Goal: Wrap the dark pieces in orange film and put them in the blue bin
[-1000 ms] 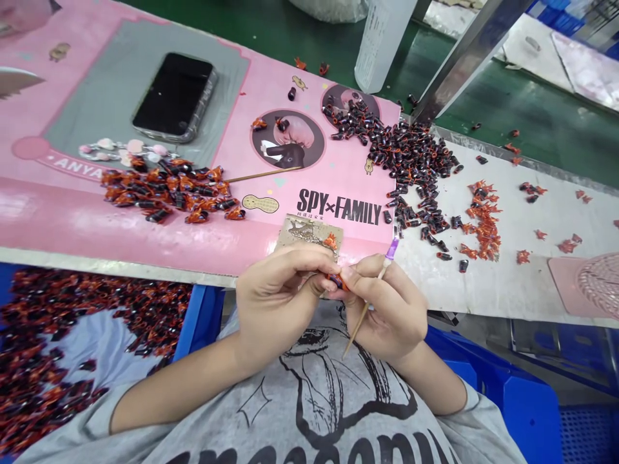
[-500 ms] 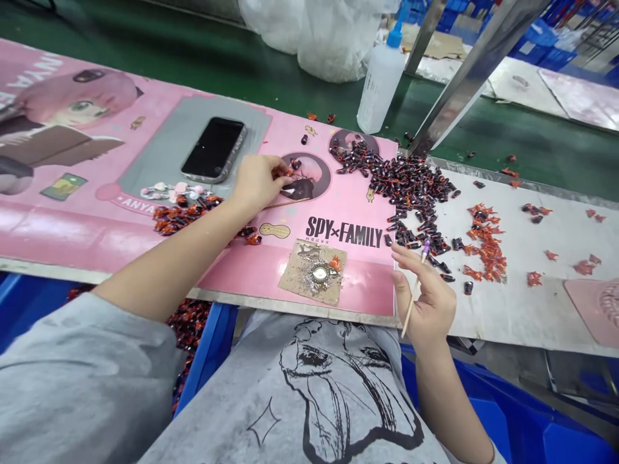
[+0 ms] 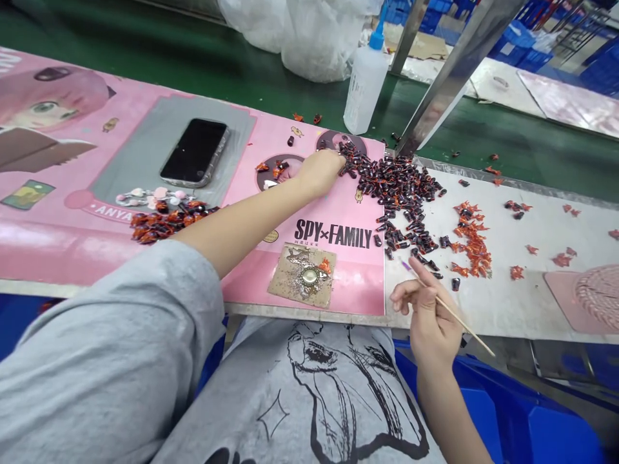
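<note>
My left hand [image 3: 325, 173] reaches to the left edge of a heap of small glossy black-and-orange parts [image 3: 403, 183]. Its fingers curl down together at the heap; whatever lies between the fingertips is hidden. My right hand [image 3: 432, 316] is closed around a thin wooden stick [image 3: 465, 324] with a purple tip, near the table's front edge. Between the hands lies a cardboard square [image 3: 280, 283] bearing a wet, shiny smear, a small round cap-like dish [image 3: 310, 277] and an orange piece [image 3: 325, 265]. Several assembled-looking black-and-orange pieces [image 3: 279, 169] rest beyond my left forearm.
Loose orange pieces [image 3: 476, 248] lie on the white surface at right. Another pile [image 3: 159, 224], a beaded string [image 3: 159, 193] and a phone [image 3: 195, 151] are at left. Behind stand a blue-capped squeeze bottle [image 3: 363, 90] and a metal post [image 3: 449, 84].
My left hand has moved right, from the printed circle to the black heap, leaving a piece on the circle. In my right hand the stick has swung so its purple tip points up-left.
</note>
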